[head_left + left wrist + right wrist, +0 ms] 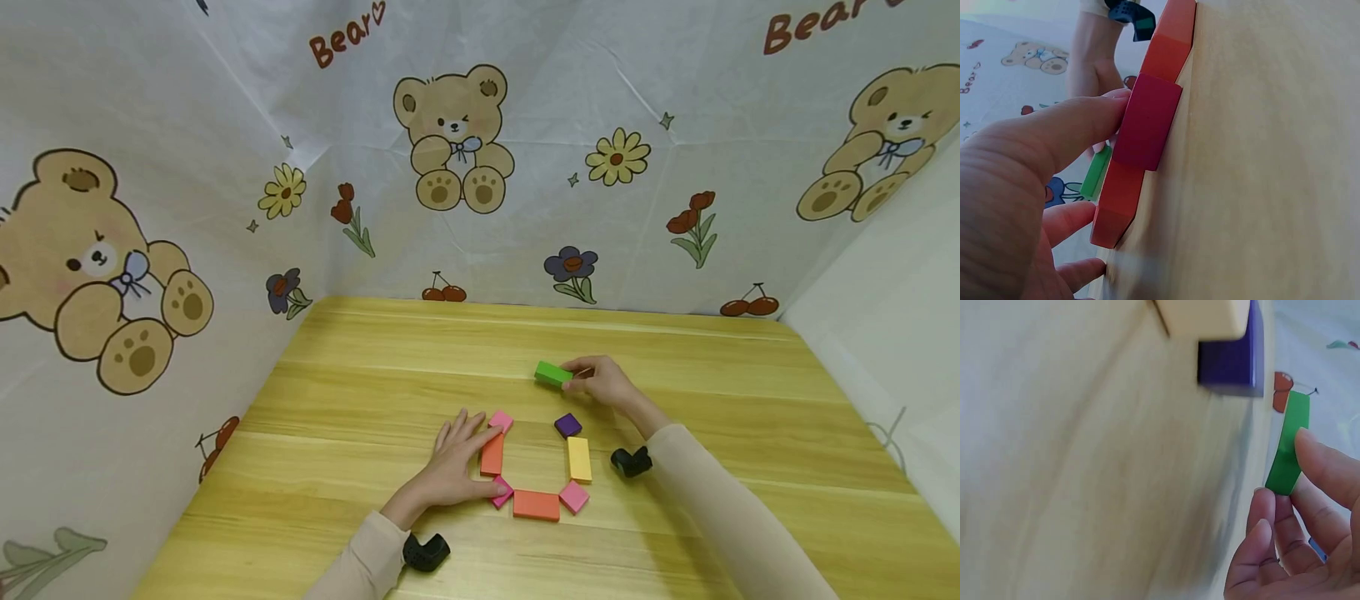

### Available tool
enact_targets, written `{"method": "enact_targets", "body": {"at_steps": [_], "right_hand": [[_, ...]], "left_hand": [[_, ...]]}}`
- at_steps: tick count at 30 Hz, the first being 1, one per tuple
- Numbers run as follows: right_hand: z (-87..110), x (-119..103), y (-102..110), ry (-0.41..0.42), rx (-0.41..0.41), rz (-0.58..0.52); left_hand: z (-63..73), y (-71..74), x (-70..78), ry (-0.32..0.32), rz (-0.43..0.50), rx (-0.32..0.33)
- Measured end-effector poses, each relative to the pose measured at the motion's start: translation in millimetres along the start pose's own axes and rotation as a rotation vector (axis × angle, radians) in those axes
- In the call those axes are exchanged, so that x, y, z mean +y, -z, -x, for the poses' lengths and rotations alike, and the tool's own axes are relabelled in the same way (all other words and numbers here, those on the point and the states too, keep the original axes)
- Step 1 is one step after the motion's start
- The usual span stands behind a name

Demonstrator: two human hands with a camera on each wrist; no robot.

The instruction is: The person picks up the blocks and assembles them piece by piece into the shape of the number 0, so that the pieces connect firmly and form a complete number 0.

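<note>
My right hand (606,383) pinches a green rectangular block (552,374) by its right end, beyond the purple block (568,425). In the right wrist view the thumb lies on the green block's (1290,447) face. My left hand (450,467) lies with spread fingers at the left side of a ring of blocks. Its thumb touches the magenta block (502,492), and its index finger reaches the pink block (501,422) at the back left. Between those two lies an orange block (492,456), partly behind the hand.
Another orange block (536,505) forms the near side of the ring. A second pink block (574,497) sits at its right corner, below a yellow block (579,460). Bear-printed cloth (540,100) walls the wooden table (420,350) at the back and sides.
</note>
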State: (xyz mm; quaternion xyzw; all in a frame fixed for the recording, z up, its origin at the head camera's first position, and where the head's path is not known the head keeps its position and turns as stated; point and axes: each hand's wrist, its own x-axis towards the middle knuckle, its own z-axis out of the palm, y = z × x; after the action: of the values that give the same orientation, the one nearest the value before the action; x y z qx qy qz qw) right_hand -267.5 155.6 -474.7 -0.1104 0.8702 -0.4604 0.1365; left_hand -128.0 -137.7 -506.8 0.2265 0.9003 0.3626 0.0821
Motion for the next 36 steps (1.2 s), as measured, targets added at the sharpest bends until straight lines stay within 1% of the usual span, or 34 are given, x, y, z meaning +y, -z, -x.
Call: {"method": "enact_targets", "body": {"at_steps": [7, 10, 15, 24, 31, 36], "right_hand": [[14.0, -8, -7, 0.019, -0.036, 0.005], [17.6, -10, -11, 0.045, -0.058, 0.014], [21.2, -12, -17, 0.08, -0.088, 0.034], [24.6, -9, -24, 0.106, -0.126, 0.03], [25.9, -9, -28, 0.126, -0.137, 0.028], [27.4, -11, -30, 0.132, -0.138, 0.051]], "left_hand": [[-0.2, 0.2, -0.3, -0.001, 0.003, 0.003], [-0.3, 0.2, -0.4, 0.0, 0.003, 0.002], [-0.3, 0.5, 0.4, -0.001, 0.004, 0.001], [0.4, 1.0, 1.1, -0.005, 0.009, 0.002], [-0.2, 0.0, -0.2, -0.004, 0.011, 0.004], [-0.1, 0.2, 0.4, -0.001, 0.01, 0.002]]}}
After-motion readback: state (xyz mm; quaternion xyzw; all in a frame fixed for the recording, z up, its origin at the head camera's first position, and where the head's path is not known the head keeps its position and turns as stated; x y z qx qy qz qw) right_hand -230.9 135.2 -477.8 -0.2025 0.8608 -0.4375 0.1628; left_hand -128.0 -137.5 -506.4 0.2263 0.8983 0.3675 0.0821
